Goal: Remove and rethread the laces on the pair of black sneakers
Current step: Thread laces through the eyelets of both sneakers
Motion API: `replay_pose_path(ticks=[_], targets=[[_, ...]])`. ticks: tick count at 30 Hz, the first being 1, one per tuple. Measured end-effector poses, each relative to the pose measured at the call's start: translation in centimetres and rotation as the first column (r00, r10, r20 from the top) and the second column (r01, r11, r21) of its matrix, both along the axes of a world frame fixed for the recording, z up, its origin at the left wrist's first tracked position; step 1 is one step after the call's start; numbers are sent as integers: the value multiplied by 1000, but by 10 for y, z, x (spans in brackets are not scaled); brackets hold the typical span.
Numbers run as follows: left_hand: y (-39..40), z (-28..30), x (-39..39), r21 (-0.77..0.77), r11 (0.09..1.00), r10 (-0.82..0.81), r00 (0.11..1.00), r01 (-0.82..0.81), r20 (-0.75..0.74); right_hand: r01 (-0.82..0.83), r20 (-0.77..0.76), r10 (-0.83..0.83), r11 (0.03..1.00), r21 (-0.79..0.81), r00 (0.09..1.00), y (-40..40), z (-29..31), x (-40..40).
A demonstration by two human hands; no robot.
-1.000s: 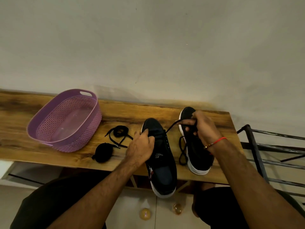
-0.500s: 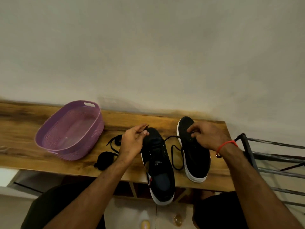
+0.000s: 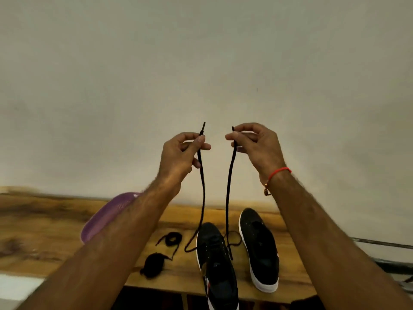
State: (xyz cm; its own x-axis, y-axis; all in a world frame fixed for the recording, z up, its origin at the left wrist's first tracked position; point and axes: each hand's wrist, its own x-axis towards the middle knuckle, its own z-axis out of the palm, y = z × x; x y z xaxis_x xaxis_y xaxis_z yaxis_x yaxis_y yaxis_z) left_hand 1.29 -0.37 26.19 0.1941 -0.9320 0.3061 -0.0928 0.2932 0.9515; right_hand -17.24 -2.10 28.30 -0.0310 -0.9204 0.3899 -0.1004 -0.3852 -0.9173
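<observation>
Two black sneakers with white soles lie on the wooden table (image 3: 44, 220): the left sneaker (image 3: 215, 262) hangs over the front edge, the right sneaker (image 3: 260, 249) sits beside it. A black lace (image 3: 228, 193) runs up from the left sneaker's toe end in two strands. My left hand (image 3: 181, 157) pinches one strand near its tip, and my right hand (image 3: 254, 146) pinches the other. Both hands are raised high above the table, level with each other.
A purple plastic basket (image 3: 107, 218) stands at the left, partly hidden by my left forearm. A loose coiled black lace (image 3: 171, 239) and a small black bundle (image 3: 154, 264) lie left of the sneakers. A metal rack (image 3: 384, 245) stands off the table's right end.
Both hands have risen from the sneakers up in front of the wall, pulling the two lace ends taut and even. The view has tilted upward.
</observation>
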Motion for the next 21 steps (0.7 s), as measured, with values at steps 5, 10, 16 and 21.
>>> replay_pose_path(ticks=[5,10,16,21], targets=[[2,75,-9,-145,988,64,997,-58,41,-45,99,50,998,-52,994,3,66,7],[8,121,-16,-203,978,71,994,-52,87,-11,135,21,998,-69,991,8,108,10],[9,151,-22,-250,963,126,987,-97,103,-6,123,20,994,-107,992,11,140,8],[7,164,-21,-245,961,155,982,-125,106,-8,114,22,993,-121,993,9,152,11]])
